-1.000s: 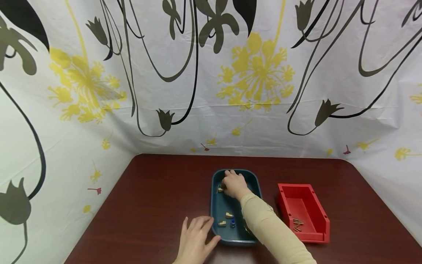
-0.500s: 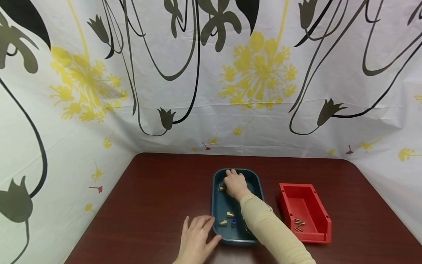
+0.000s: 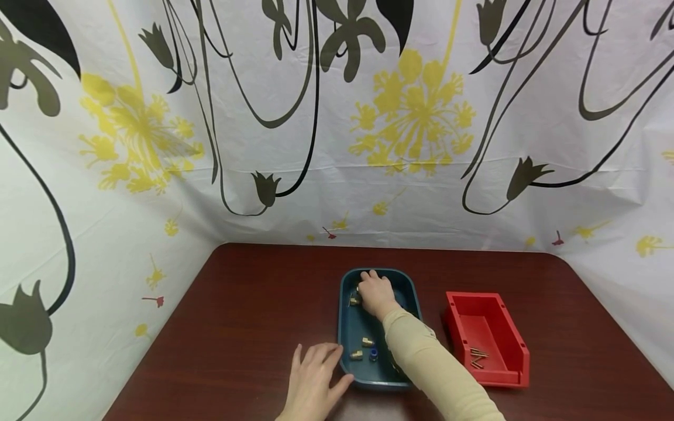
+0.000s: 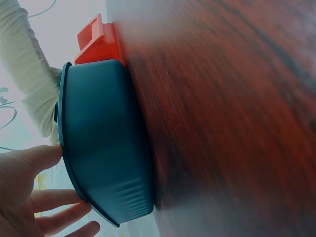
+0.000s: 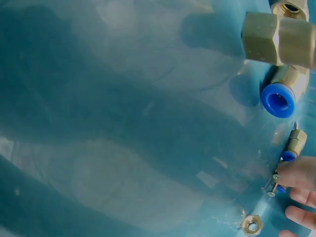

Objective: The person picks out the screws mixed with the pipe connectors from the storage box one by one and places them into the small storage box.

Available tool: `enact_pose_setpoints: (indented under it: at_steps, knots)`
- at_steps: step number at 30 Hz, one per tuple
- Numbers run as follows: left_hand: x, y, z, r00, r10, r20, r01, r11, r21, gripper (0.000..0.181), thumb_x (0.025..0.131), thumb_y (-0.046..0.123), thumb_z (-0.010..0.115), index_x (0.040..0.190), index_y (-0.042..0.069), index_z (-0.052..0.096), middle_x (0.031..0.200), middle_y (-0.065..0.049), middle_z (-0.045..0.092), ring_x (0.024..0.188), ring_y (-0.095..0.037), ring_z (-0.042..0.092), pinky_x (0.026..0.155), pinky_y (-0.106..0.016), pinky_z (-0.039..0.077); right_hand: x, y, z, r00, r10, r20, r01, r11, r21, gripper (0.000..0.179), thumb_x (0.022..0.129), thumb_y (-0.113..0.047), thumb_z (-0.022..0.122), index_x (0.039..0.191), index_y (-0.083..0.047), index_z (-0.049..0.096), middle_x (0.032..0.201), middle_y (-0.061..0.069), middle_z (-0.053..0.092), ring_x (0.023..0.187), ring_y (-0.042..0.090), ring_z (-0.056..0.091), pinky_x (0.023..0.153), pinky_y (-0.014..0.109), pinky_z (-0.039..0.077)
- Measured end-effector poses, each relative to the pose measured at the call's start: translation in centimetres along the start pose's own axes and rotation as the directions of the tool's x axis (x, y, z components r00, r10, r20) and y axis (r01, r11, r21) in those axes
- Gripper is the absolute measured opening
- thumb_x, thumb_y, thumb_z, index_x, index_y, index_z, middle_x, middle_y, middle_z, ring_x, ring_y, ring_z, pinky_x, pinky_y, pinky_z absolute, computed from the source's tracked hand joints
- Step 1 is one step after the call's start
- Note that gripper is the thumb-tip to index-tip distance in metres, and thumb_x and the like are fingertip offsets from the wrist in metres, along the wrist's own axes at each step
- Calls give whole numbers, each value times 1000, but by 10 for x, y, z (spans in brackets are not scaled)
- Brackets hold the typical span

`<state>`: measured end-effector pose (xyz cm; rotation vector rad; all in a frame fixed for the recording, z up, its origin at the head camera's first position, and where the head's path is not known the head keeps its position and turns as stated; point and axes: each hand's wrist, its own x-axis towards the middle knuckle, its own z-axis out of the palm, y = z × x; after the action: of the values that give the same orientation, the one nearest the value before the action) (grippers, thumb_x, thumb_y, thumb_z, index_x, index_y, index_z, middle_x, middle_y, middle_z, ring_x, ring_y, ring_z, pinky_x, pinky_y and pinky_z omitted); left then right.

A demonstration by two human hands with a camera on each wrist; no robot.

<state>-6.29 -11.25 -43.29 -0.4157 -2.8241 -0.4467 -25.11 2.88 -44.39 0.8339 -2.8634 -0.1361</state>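
Note:
My left hand point(image 3: 315, 380) rests its spread thumb and fingertips on the rim of a dark teal tray point(image 3: 343, 327); the left wrist view shows the fingers point(image 4: 54, 198) against the tray's outer side. My right hand point(image 3: 376, 295) reaches into the tray's far end. In the right wrist view its thumb point(image 5: 298, 172) is right at several small screws point(image 5: 272, 183), beside a brass fitting point(image 5: 296, 143) with a blue end. I cannot tell whether it pinches a screw. A brass nut point(image 5: 252, 225) lies close by. Nearer are brass fittings point(image 3: 356, 355) and a blue-collared fitting point(image 3: 373, 354).
A red bin point(image 3: 487, 327) with several screws point(image 3: 476, 358) stands right of the tray, close to the right sleeve point(image 3: 432, 362). Both containers are on a dark red-brown table point(image 3: 263, 304). A patterned cloth point(image 3: 326, 146) hangs along the table's back and left side.
The head view has shifted slightly. Both hands keep almost the same places, the right at the tray's far end; a small bright bit now shows beside its fingers.

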Motion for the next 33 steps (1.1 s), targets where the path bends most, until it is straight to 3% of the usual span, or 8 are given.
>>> enact_pose_setpoints:
  at_steps: [7, 15, 28, 33]
  knots:
    - [0, 1, 0, 1000, -10, 13, 10, 1000, 4, 45, 77, 45, 62, 108, 12, 64, 106, 1, 54, 101, -20, 48, 85, -61, 27, 0, -1, -2, 999, -21, 24, 21, 1000, 8, 6, 75, -17, 69, 71, -14, 66, 102, 6, 53, 88, 23, 44, 65, 39, 43]
    - [1, 1, 1, 1000, -13, 17, 13, 1000, 9, 45, 77, 45, 62, 108, 12, 64, 107, 1, 54, 101, -20, 48, 85, -61, 27, -1, -1, -2, 995, -41, 88, 40, 999, 16, 16, 68, -27, 76, 69, -16, 64, 98, 5, 51, 87, 22, 42, 68, 39, 43]
    - [1, 1, 0, 999, -18, 33, 18, 1000, -8, 45, 77, 45, 62, 109, 12, 63, 107, 1, 54, 101, -20, 48, 85, -61, 27, -4, 4, -3, 994, -58, 91, 54, 997, 47, 21, 67, -31, 76, 68, -15, 63, 95, 5, 48, 85, 21, 40, 64, 37, 42]
    - [1, 1, 0, 1000, -16, 25, 16, 1000, -6, 46, 77, 44, 62, 109, 11, 63, 107, 1, 54, 101, -20, 48, 85, -61, 27, -2, 7, -9, 994, -75, 79, 72, 996, 48, 23, 67, -32, 75, 62, -16, 60, 97, 5, 48, 88, 21, 41, 69, 40, 44]
